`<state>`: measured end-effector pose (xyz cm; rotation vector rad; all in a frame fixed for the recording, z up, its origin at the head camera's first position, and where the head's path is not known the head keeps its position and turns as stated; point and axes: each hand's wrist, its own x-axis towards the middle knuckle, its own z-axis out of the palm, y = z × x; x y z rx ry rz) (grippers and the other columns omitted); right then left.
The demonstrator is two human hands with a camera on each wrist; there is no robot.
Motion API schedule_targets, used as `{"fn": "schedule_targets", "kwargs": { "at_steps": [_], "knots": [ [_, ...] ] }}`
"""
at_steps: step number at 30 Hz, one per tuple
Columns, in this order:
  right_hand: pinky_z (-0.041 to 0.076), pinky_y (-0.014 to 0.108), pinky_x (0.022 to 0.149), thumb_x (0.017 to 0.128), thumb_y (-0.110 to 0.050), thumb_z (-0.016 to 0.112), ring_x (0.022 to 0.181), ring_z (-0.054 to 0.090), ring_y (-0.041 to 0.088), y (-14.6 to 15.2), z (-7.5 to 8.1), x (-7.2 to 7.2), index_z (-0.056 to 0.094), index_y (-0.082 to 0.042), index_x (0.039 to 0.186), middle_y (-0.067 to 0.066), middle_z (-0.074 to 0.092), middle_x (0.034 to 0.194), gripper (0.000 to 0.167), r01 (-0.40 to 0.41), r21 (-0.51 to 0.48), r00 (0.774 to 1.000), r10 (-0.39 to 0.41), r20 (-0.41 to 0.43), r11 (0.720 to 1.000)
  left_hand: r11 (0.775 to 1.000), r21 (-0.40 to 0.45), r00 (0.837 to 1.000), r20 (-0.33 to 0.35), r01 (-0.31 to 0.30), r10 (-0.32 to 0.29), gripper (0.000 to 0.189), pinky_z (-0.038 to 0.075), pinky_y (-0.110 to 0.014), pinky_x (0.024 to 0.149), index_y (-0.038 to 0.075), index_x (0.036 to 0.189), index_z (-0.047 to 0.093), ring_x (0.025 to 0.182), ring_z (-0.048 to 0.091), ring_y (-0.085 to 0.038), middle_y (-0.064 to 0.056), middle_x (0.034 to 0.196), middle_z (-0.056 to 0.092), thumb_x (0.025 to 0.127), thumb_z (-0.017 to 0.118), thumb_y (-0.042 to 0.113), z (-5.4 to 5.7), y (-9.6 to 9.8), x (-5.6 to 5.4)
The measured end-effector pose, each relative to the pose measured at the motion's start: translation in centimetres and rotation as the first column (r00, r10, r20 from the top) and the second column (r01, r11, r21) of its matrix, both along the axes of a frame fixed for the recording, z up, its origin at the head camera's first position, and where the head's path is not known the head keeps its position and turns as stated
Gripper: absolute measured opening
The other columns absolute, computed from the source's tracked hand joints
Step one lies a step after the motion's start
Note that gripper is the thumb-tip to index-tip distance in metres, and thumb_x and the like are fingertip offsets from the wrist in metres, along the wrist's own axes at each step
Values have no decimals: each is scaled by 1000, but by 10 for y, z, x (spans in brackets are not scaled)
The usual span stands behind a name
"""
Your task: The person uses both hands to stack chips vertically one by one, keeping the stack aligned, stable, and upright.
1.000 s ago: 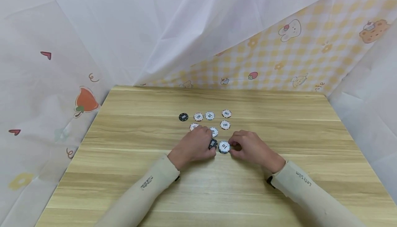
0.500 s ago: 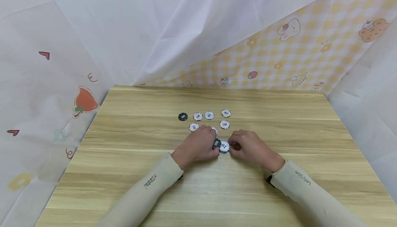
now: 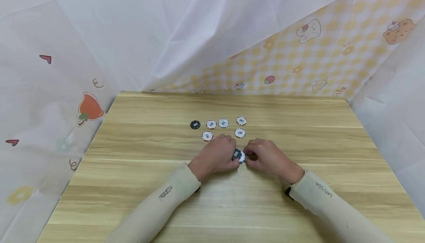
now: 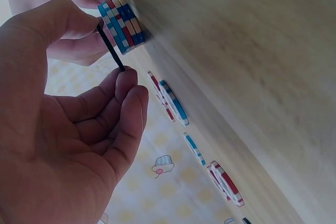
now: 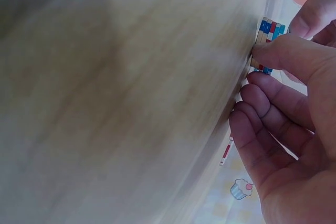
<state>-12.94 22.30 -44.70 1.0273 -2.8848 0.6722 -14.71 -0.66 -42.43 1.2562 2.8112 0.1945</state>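
Note:
My left hand (image 3: 217,155) pinches a black poker chip (image 3: 236,154) marked 100 between thumb and fingertips. In the left wrist view this chip (image 4: 110,47) appears edge-on, tilted beside the top of a stack of poker chips (image 4: 122,23). Seen from my head, the chip partly covers the white top of that stack (image 3: 242,158). My right hand (image 3: 268,158) grips the stack's right side with thumb and forefinger. The right wrist view shows blue, red and cream bands on the stack (image 5: 269,31), which stands on the table.
Behind my hands lie a single black chip (image 3: 195,125), a white 10 chip (image 3: 223,123) and several white-and-red 100 chips (image 3: 240,133). The wooden table (image 3: 299,206) meets a hanging checked cloth (image 3: 285,65) at the back; white sheets hang at both sides.
My left hand has moved right with the black chip, from beside the stack to over its top. It now hides a white 10 chip behind it. My right hand stays at the stack.

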Motion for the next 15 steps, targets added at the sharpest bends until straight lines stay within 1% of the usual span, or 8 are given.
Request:
{"fn": "schedule_targets", "kwargs": {
  "at_steps": [7, 15],
  "knots": [
    [57, 30, 74, 91, -10, 86, 83, 62, 10, 0, -1, -1, 81, -8, 104, -5, 72, 95, 14, -1, 3, 1000, 1, 3, 1000, 1000, -22, 1000, 1, 1, -1, 35, 49, -29, 74, 6, 96, 67, 82, 54, -18, -3, 88, 61, 97, 72, 40, -3, 5, -1],
    [59, 32, 76, 90, -9, 88, 85, 65, 13, -1, 0, 0, 80, -8, 104, -3, 73, 96, 15, -1, 3, 1000, 1, 6, 1000, 999, -51, 1000, -9, 2, -2, 38, 50, -30, 77, 3, 102, 69, 85, 56, -19, -5, 94, 64, 98, 70, 41, -4, 9, 0]
  ]
}}
